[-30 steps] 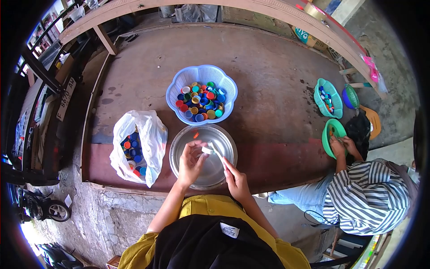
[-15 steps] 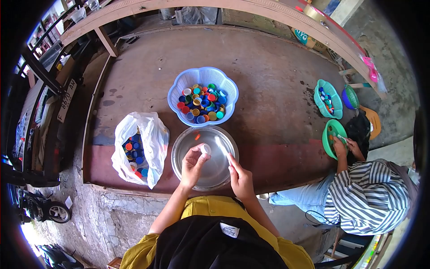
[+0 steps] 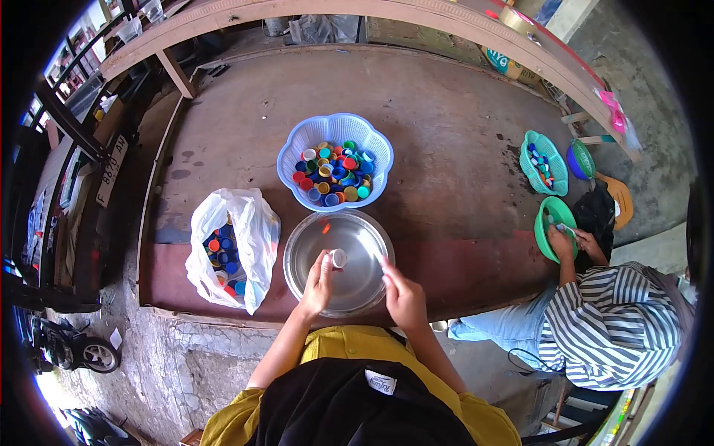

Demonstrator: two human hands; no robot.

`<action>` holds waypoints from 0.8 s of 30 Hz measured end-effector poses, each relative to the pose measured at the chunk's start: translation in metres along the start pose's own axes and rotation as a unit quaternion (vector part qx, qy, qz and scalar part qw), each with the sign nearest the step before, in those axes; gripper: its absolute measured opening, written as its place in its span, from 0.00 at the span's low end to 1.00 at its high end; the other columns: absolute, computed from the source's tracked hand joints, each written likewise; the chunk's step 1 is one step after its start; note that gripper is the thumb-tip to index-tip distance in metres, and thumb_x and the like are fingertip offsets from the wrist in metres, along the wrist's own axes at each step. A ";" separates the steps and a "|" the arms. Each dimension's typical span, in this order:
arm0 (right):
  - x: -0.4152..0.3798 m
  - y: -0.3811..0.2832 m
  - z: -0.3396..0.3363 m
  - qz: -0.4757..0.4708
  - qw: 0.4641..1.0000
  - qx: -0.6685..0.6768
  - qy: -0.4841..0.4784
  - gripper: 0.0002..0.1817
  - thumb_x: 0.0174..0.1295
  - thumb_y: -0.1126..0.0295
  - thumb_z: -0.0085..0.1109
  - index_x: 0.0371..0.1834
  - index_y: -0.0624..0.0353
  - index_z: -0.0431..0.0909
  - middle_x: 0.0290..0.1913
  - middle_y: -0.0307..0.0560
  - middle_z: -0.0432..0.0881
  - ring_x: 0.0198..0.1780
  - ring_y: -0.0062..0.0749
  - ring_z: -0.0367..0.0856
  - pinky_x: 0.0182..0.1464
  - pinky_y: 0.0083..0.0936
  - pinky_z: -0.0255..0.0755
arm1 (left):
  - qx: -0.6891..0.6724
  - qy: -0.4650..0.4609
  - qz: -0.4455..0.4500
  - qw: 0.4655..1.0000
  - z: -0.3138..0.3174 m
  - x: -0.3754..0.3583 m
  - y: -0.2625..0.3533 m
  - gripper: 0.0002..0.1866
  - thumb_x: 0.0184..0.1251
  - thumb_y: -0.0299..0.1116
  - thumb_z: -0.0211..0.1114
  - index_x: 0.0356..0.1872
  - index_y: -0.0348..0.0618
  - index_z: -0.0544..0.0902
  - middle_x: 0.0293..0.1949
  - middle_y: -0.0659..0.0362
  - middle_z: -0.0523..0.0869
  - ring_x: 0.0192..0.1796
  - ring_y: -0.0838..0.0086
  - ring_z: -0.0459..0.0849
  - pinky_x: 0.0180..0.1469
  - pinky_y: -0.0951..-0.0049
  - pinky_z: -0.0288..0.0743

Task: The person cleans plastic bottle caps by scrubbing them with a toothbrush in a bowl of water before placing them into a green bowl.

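My left hand [image 3: 319, 284] pinches a white bottle cap [image 3: 338, 258] above the metal bowl [image 3: 297, 297]. My right hand [image 3: 404, 296] is closed over the bowl's right side, its fingers round something thin that I cannot make out clearly. A small orange piece [image 3: 326, 228] lies in the bowl near its far rim. Just beyond the bowl is a blue plastic basket [image 3: 290, 156] holding several coloured caps [image 3: 338, 175]. To the left, an open white plastic bag [image 3: 256, 256] holds more caps [image 3: 223, 249].
At the right, a person in a striped shirt [image 3: 595, 327] works with both hands at a green bowl [image 3: 541, 241]. Beyond it stands a teal basket [image 3: 529, 175] with caps. A wooden beam [image 3: 297, 11] crosses the table's far side.
The white cap in my left hand has turned, and its round face now shows more. My right hand has shifted slightly right and down. The thin light object by it is less visible.
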State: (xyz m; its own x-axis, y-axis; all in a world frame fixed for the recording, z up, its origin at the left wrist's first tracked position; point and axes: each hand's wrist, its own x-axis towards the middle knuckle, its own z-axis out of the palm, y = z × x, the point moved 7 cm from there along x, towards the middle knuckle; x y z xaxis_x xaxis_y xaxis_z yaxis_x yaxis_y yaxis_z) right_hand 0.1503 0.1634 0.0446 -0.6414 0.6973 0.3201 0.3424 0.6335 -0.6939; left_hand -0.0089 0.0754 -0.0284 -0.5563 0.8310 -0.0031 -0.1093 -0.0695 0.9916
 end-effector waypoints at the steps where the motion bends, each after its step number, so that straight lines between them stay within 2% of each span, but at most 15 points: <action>1: 0.000 -0.001 -0.003 -0.023 0.999 0.010 0.040 0.28 0.59 0.72 0.59 0.64 0.36 0.71 0.25 0.44 0.80 0.23 0.39 0.79 0.26 0.34 0.74 | -0.018 0.002 -0.011 1.000 -0.001 0.000 -0.005 0.23 0.79 0.45 0.39 0.47 0.34 0.74 0.39 0.58 0.79 0.44 0.76 0.76 0.52 0.75 0.69; 4: -0.020 -0.012 0.021 -0.087 0.985 -0.060 -0.139 0.27 0.60 0.73 0.56 0.64 0.39 0.70 0.25 0.46 0.80 0.24 0.40 0.80 0.27 0.34 0.74 | -0.024 0.007 -0.040 0.999 -0.001 -0.001 -0.012 0.25 0.79 0.48 0.37 0.48 0.35 0.74 0.41 0.57 0.79 0.43 0.76 0.75 0.53 0.73 0.68; 5: -0.020 -0.011 0.019 -0.071 0.990 -0.016 -0.118 0.28 0.61 0.73 0.56 0.65 0.37 0.70 0.24 0.45 0.79 0.23 0.40 0.79 0.26 0.34 0.74 | -0.019 0.007 -0.049 0.999 -0.001 0.000 -0.013 0.25 0.78 0.48 0.36 0.49 0.36 0.74 0.43 0.57 0.79 0.43 0.76 0.74 0.54 0.72 0.68; 9: 0.000 0.008 -0.004 -0.026 1.000 -0.003 0.018 0.28 0.60 0.71 0.58 0.65 0.33 0.70 0.23 0.44 0.79 0.22 0.38 0.79 0.25 0.35 0.73 | -0.084 0.007 -0.102 0.991 0.002 -0.003 -0.025 0.27 0.78 0.49 0.35 0.47 0.36 0.76 0.41 0.56 0.80 0.46 0.74 0.75 0.55 0.71 0.68; 12: -0.023 -0.007 0.018 -0.101 0.984 -0.062 -0.136 0.26 0.61 0.73 0.55 0.65 0.40 0.70 0.24 0.46 0.80 0.23 0.41 0.79 0.25 0.35 0.73 | -0.093 0.002 -0.117 0.989 0.005 -0.002 -0.028 0.28 0.78 0.50 0.34 0.46 0.35 0.77 0.41 0.55 0.80 0.49 0.73 0.76 0.57 0.69 0.67; 14: -0.021 0.002 0.016 -0.070 0.995 -0.021 -0.064 0.27 0.61 0.72 0.56 0.64 0.38 0.71 0.21 0.45 0.77 0.21 0.40 0.77 0.24 0.35 0.73 | -0.068 0.006 -0.121 0.990 0.006 -0.001 -0.023 0.29 0.78 0.49 0.34 0.46 0.34 0.77 0.40 0.55 0.80 0.51 0.72 0.76 0.58 0.68 0.67; 16: -0.003 0.007 0.000 -0.034 0.999 -0.006 0.020 0.27 0.60 0.71 0.57 0.64 0.36 0.71 0.22 0.44 0.77 0.20 0.38 0.77 0.24 0.35 0.73 | -0.115 -0.013 -0.116 0.986 0.011 -0.002 -0.023 0.29 0.79 0.49 0.33 0.46 0.33 0.77 0.40 0.55 0.80 0.52 0.71 0.76 0.58 0.68 0.67; 17: -0.002 0.012 -0.003 -0.017 0.999 -0.002 0.032 0.28 0.59 0.72 0.57 0.64 0.36 0.71 0.25 0.44 0.81 0.21 0.38 0.79 0.25 0.35 0.74 | -0.136 -0.025 -0.114 0.984 0.012 -0.002 -0.021 0.29 0.79 0.49 0.33 0.47 0.33 0.77 0.40 0.55 0.80 0.53 0.71 0.76 0.58 0.68 0.67; 20: -0.021 -0.001 0.019 -0.080 0.979 -0.067 -0.174 0.24 0.61 0.76 0.55 0.63 0.48 0.72 0.31 0.57 0.82 0.27 0.48 0.81 0.29 0.34 0.74 | -0.127 0.009 -0.135 0.983 0.014 -0.002 -0.016 0.29 0.79 0.48 0.33 0.46 0.33 0.77 0.39 0.55 0.80 0.52 0.71 0.76 0.58 0.69 0.67; 21: -0.019 -0.001 0.017 -0.056 0.987 0.004 -0.148 0.23 0.62 0.77 0.53 0.63 0.53 0.71 0.33 0.59 0.82 0.29 0.50 0.82 0.30 0.32 0.74 | -0.119 -0.012 -0.130 0.984 0.013 -0.001 -0.021 0.29 0.79 0.48 0.33 0.45 0.33 0.77 0.39 0.55 0.80 0.51 0.71 0.76 0.57 0.68 0.67; 24: 0.000 0.014 0.000 0.043 0.998 0.048 -0.025 0.23 0.62 0.77 0.53 0.63 0.54 0.71 0.33 0.60 0.82 0.30 0.49 0.82 0.32 0.31 0.75 | -0.116 -0.046 -0.119 0.985 0.013 -0.001 -0.035 0.28 0.79 0.47 0.33 0.44 0.34 0.77 0.40 0.55 0.81 0.49 0.71 0.76 0.57 0.68 0.68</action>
State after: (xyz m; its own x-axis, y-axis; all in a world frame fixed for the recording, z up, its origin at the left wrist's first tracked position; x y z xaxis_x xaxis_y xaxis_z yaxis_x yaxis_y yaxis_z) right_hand 0.1553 0.1718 0.0351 -0.6472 0.7280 0.2261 0.3313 0.5357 -0.7767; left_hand 0.0063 0.0841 -0.0616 -0.4166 0.8847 -0.2092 -0.4187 0.0175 0.9080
